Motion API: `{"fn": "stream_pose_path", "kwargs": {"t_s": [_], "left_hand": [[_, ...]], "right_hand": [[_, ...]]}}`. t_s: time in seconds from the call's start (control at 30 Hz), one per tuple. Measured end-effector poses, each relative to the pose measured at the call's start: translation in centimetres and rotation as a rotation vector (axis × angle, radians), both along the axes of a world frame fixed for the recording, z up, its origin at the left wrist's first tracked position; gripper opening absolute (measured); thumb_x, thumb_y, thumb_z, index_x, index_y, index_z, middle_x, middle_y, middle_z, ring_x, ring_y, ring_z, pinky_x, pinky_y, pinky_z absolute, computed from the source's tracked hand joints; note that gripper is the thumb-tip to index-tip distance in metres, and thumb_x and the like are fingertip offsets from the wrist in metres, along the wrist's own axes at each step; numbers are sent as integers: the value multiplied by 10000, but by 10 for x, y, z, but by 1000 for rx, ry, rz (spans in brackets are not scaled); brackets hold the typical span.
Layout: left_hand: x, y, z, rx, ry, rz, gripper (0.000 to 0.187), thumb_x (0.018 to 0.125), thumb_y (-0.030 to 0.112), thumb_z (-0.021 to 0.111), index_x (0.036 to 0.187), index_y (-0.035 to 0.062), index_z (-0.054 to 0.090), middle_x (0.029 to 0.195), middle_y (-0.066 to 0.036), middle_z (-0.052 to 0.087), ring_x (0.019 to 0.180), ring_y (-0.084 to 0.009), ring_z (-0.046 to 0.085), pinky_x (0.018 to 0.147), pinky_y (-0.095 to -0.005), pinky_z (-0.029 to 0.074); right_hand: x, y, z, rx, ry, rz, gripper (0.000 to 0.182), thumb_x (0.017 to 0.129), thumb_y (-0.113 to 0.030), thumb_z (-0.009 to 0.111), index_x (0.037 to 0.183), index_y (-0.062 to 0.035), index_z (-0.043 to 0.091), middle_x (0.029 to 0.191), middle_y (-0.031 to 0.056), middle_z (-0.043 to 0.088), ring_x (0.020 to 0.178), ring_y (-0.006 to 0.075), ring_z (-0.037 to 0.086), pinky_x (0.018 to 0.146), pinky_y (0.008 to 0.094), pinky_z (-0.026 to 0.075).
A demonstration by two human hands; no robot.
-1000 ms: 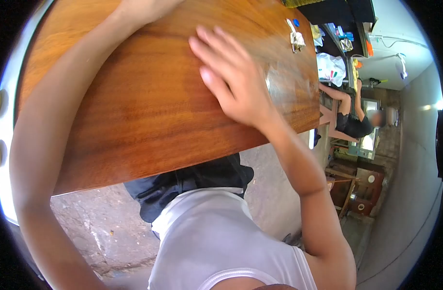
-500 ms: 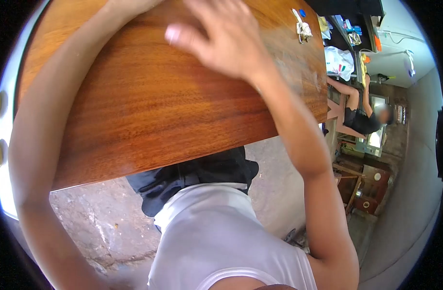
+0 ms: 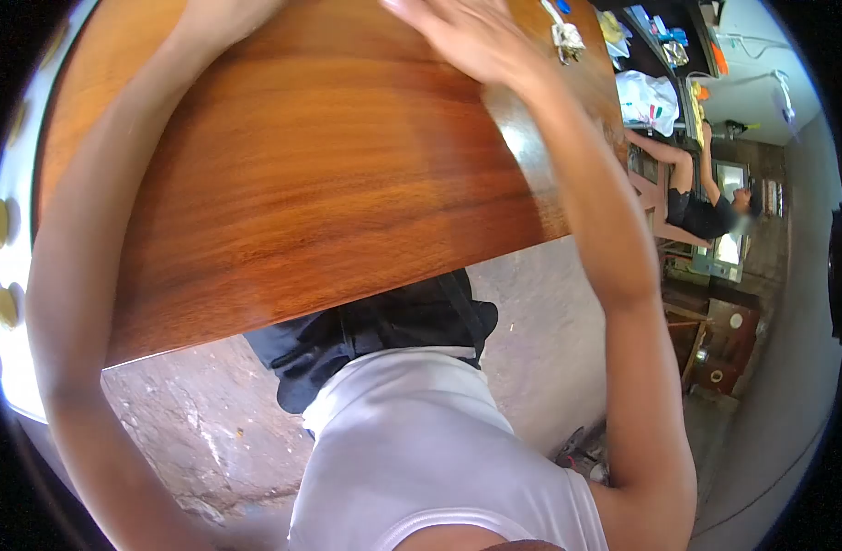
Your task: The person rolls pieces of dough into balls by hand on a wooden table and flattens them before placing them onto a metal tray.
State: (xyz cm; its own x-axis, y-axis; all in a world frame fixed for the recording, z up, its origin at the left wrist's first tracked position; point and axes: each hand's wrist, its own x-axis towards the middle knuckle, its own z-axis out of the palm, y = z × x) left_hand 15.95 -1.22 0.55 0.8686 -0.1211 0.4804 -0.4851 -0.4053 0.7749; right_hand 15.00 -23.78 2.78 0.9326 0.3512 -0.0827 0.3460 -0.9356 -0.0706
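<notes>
A polished brown wooden table top [image 3: 329, 184] fills the upper middle of the view. My left hand [image 3: 228, 14] is at the top left over the table, cut off by the frame edge with its fingers hidden. My right hand [image 3: 462, 37] is at the top centre, over or on the wood, partly cut off by the top edge. Its thumb side shows, while most fingertips are out of frame. What either hand touches beyond the edge cannot be seen.
A crumpled whitish item [image 3: 568, 41] lies at the table's right side beside a small blue cap [image 3: 563, 6]. Right of the table are dark shelves with a white plastic bag [image 3: 648, 101]. Another person [image 3: 701, 216] sits farther back at the right.
My right hand has moved up and slightly right, partly leaving the frame. My left hand has shifted slightly left. The view has shifted a little.
</notes>
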Motion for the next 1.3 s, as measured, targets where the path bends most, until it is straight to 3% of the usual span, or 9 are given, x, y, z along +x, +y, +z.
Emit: {"fn": "stream_pose_path", "kwargs": {"t_s": [0.4, 0.6, 0.67, 0.73, 0.9, 1.03, 1.07, 1.2, 1.3], "left_hand": [[-5, 0, 7, 30, 155, 41, 232, 956, 160, 620, 815, -23, 642, 636, -25, 559, 599, -89, 477, 558, -297, 405], [10, 3, -2, 102, 59, 18, 211, 934, 145, 621, 866, -47, 679, 670, -81, 636, 602, -128, 550, 576, -313, 449], [23, 14, -22, 131, -7, -1, 293, 1003, 254, 566, 1072, -6, 682, 994, -111, 727, 956, -186, 678, 867, -330, 511], [17, 16, -15, 102, 27, 31, 319, 1007, 272, 574, 1124, -6, 678, 1032, -89, 716, 994, -147, 640, 902, -306, 488], [4, 22, -6, -38, 76, 115, 340, 1021, 287, 562, 1115, -18, 679, 776, -9, 567, 734, -101, 490, 660, -273, 419], [7, 20, -11, -112, 80, 37, 349, 1042, 313, 528, 1072, -1, 678, 744, 23, 464, 712, -79, 418, 627, -253, 351], [8, 21, -9, -49, 105, 38, 351, 1047, 309, 513, 1118, 4, 669, 785, 0, 509, 760, -101, 464, 685, -263, 383], [-5, 4, -2, 227, 72, -97, 408, 1048, 336, 494, 1269, 15, 615, 1083, -127, 644, 1061, -238, 587, 971, -358, 441], [-48, -24, 10, 497, 128, -385, 652, 1026, 506, 409, 1510, 69, 425, 1573, -185, 385, 1503, -352, 255, 1243, -482, 141]], "right_hand": [[-124, -60, -9, 333, 58, 61, 803, 1012, -651, 279, 1613, -127, 178, 1663, 225, 88, 1545, 395, 19, 1218, 561, -21], [-16, -55, -6, -158, 23, 60, 852, 1005, -667, 272, 1617, -105, 83, 1649, 247, -85, 1541, 354, -80, 1229, 551, -35], [-32, 9, -1, 93, -331, 84, 639, 1053, -412, 441, 1538, -14, 323, 1550, 329, 311, 1459, 390, 334, 1182, 534, 280], [0, 27, -31, 245, -167, 157, 897, 926, -798, 269, 1572, -179, 332, 1645, 227, 173, 1535, 404, 102, 1226, 581, 19], [-84, 51, -31, 365, -330, 545, 950, 924, -803, 258, 1554, -98, 348, 1623, 242, 227, 1523, 416, 147, 1219, 619, 29], [-76, -7, -17, 846, 213, 573, 811, 1003, -679, 269, 1597, -130, 208, 1656, 194, 155, 1543, 340, 112, 1243, 539, 76], [-60, -25, -15, 1195, 608, 536, 761, 1032, -626, 274, 1622, -172, 117, 1668, 169, 131, 1548, 310, 107, 1242, 533, 97], [12, -73, -25, 1310, 341, 330, 702, 1066, -492, 320, 1603, -77, 138, 1626, 177, 247, 1506, 291, 245, 1231, 480, 204], [56, -81, -33, 1539, 357, 139, 586, 1069, -400, 426, 1540, -71, 311, 1346, 154, 541, 1283, 213, 519, 1093, 409, 425]]}}
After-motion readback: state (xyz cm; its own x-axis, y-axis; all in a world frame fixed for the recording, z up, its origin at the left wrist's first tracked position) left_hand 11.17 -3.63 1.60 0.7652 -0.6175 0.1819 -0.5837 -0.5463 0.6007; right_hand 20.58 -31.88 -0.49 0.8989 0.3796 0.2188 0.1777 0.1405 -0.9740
